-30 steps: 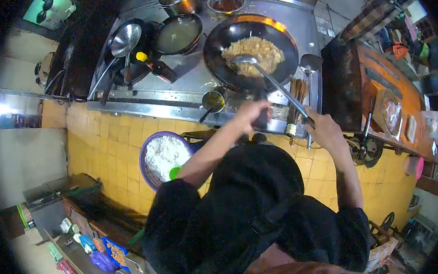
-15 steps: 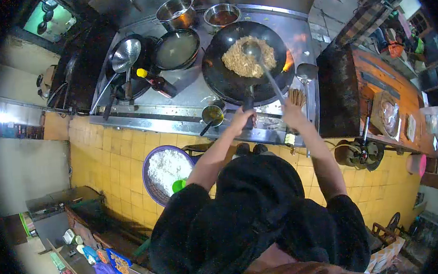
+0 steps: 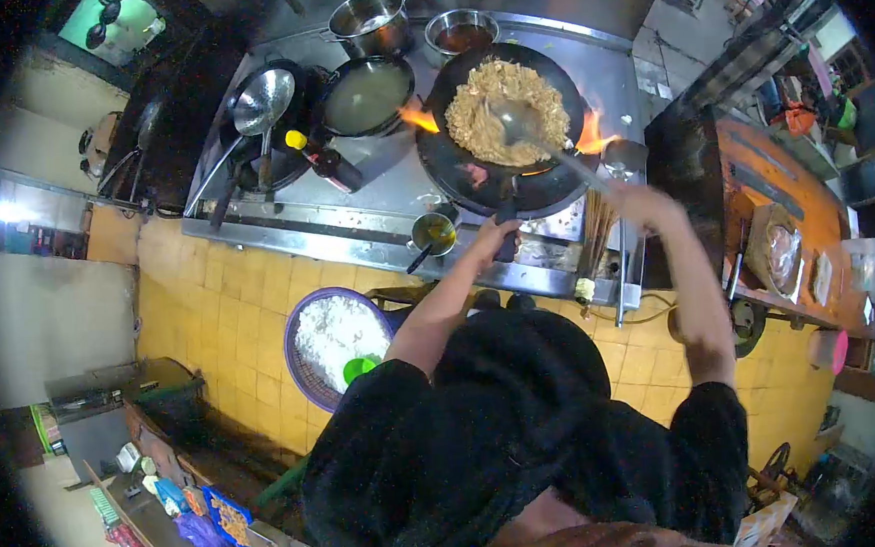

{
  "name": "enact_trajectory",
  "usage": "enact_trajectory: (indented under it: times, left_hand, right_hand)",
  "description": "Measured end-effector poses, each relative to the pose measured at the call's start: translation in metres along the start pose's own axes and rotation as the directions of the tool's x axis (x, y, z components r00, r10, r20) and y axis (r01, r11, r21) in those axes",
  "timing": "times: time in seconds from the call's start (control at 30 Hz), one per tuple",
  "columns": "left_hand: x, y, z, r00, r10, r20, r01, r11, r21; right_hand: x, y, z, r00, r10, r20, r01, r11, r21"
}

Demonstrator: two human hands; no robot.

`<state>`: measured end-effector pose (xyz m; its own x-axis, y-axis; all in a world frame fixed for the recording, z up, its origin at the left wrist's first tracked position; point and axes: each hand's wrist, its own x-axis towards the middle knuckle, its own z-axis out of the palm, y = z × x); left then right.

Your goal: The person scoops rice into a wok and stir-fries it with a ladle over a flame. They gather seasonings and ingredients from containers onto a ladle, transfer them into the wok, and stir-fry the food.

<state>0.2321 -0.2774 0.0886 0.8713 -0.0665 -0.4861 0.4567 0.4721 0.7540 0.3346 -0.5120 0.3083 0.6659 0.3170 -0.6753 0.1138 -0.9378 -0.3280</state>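
My left hand (image 3: 494, 242) is closed around the dark handle of a large black wok (image 3: 444, 178). Brown fried rice (image 3: 506, 81) lies heaped in the wok, mostly toward its far side. With my right hand (image 3: 646, 208), slightly smeared by motion, I grip the long handle of a metal ladle (image 3: 521, 123). The ladle's bowl is blurred and sits in the rice. Flames (image 3: 592, 136) lick up at the wok's right rim, and another flame shows at its left rim.
Left of the wok are a pan of cloudy liquid (image 3: 371, 95), a sauce bottle (image 3: 329, 165), a strainer ladle (image 3: 265, 99) and a small pot (image 3: 433, 234). A bamboo brush (image 3: 596, 239) lies at the stove's right front. A purple basket of white rice (image 3: 304, 377) stands lower left.
My right hand has shifted right with the ladle, whose bowl is now lower in the wok. The rice has moved toward the far side. A flame has appeared at the wok's left.
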Motion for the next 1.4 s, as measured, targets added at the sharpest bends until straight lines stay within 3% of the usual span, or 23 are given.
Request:
enact_trajectory:
  times: [0.03, 0.1, 0.2, 0.27, 0.3, 0.33, 0.4, 0.43, 0.53, 0.6, 0.67, 0.7, 0.73, 0.8, 0.97, 1.0, 1.03, 1.07, 1.13, 1.2, 1.23, 1.3, 1.4]
  left_hand:
    - [-0.001, 0.004, 0.003, 1.0, -0.007, 0.015, 0.007, 1.0, -0.008]
    - [0.002, 0.007, 0.002, 0.997, -0.07, 0.034, 0.071, 0.997, -0.026]
    - [0.007, 0.006, 0.009, 0.997, -0.061, -0.047, 0.065, 0.994, 0.09]
    - [-0.016, 0.015, 0.038, 0.974, -0.058, -0.219, 0.053, 0.998, -0.03]
    - [-0.048, 0.039, 0.061, 0.993, -0.084, -0.081, 0.056, 0.953, -0.299]
    - [-0.087, 0.066, 0.085, 0.995, -0.068, 0.071, 0.096, 0.838, -0.537]
    - [-0.138, 0.1, 0.102, 0.97, -0.148, 0.191, 0.224, 0.851, -0.476]
    - [-0.133, 0.1, 0.098, 0.898, -0.354, 0.262, 0.44, 0.734, -0.517]
    - [-0.091, 0.082, 0.061, 0.929, -0.325, 0.177, 0.362, 0.896, -0.256]
    - [-0.054, 0.026, 0.029, 0.992, -0.12, -0.038, 0.117, 0.991, -0.071]
    - [-0.107, 0.061, 0.08, 0.971, -0.22, -0.091, 0.201, 0.962, -0.182]
    - [-0.127, 0.057, 0.087, 0.99, -0.117, 0.073, 0.13, 0.971, -0.201]
    - [-0.157, 0.079, 0.104, 0.948, -0.311, 0.061, 0.317, 0.938, -0.14]
    - [-0.174, 0.086, 0.115, 0.905, -0.4, 0.146, 0.422, 0.888, -0.184]
    - [-0.083, 0.041, 0.046, 0.983, -0.154, 0.099, 0.161, 0.985, -0.07]
    - [-0.098, 0.038, 0.051, 0.993, -0.02, 0.119, 0.007, 0.994, 0.109]
    - [-0.109, 0.046, 0.062, 0.977, 0.127, 0.173, -0.173, 0.944, 0.28]
    - [-0.141, 0.063, 0.081, 0.984, -0.02, 0.176, 0.022, 1.0, -0.008]
    - [-0.175, 0.08, 0.096, 0.904, -0.401, 0.151, 0.423, 0.889, -0.173]
    - [-0.156, 0.064, 0.082, 0.914, -0.38, 0.146, 0.404, 0.889, -0.216]
    - [-0.132, 0.054, 0.069, 0.949, -0.291, 0.125, 0.31, 0.933, -0.183]
    - [-0.066, 0.013, 0.027, 0.984, -0.063, 0.165, 0.077, 0.994, -0.077]
    - [-0.046, 0.032, 0.023, 0.999, 0.043, -0.023, -0.039, 0.984, 0.172]
  right_hand:
    - [0.019, 0.021, 0.003, 1.0, 0.001, 0.0, -0.001, 1.0, -0.003]
    - [0.077, 0.082, 0.033, 0.854, -0.314, -0.414, 0.13, 0.901, -0.415]
    - [0.095, 0.03, 0.117, 0.797, -0.264, -0.543, -0.011, 0.893, -0.449]
    - [0.052, 0.039, 0.107, 0.879, -0.223, -0.421, 0.111, 0.955, -0.275]
    - [0.021, 0.038, 0.078, 0.924, -0.203, -0.323, 0.189, 0.979, -0.075]
    - [-0.028, 0.023, 0.045, 0.928, -0.157, -0.337, 0.091, 0.975, -0.205]
    - [-0.086, 0.011, 0.035, 0.931, -0.092, -0.352, -0.021, 0.953, -0.302]
    - [-0.095, 0.013, 0.036, 0.924, -0.17, -0.342, 0.017, 0.913, -0.408]
    - [-0.108, 0.022, 0.06, 0.888, -0.29, -0.357, 0.086, 0.867, -0.49]
    - [-0.11, 0.027, 0.072, 0.801, -0.386, -0.457, 0.154, 0.871, -0.467]
    - [-0.114, 0.026, 0.077, 0.826, -0.346, -0.446, 0.115, 0.877, -0.466]
    - [-0.109, 0.03, 0.086, 0.803, -0.344, -0.486, 0.078, 0.87, -0.487]
    - [-0.107, 0.032, 0.095, 0.778, -0.341, -0.527, 0.039, 0.865, -0.501]
    - [-0.109, 0.026, 0.096, 0.794, -0.333, -0.508, 0.07, 0.881, -0.468]
    - [-0.082, 0.047, 0.121, 0.858, -0.198, -0.474, -0.032, 0.9, -0.434]
    - [-0.08, 0.051, 0.121, 0.863, -0.196, -0.466, -0.029, 0.901, -0.433]
    - [-0.074, 0.054, 0.111, 0.825, -0.191, -0.532, -0.013, 0.935, -0.355]
    - [-0.068, 0.058, 0.097, 0.782, -0.184, -0.596, 0.012, 0.96, -0.281]
    - [-0.073, 0.062, 0.061, 0.81, -0.288, -0.511, 0.216, 0.956, -0.197]
    - [-0.096, 0.044, 0.031, 0.998, 0.022, -0.055, 0.0, 0.933, 0.361]
    - [-0.078, 0.046, 0.047, 0.994, 0.072, -0.079, -0.019, 0.844, 0.535]
    - [0.0, 0.052, 0.099, 0.9, -0.215, -0.379, 0.285, 0.948, 0.138]
    - [0.054, 0.022, 0.133, 0.9, -0.113, -0.42, 0.154, 0.986, 0.065]
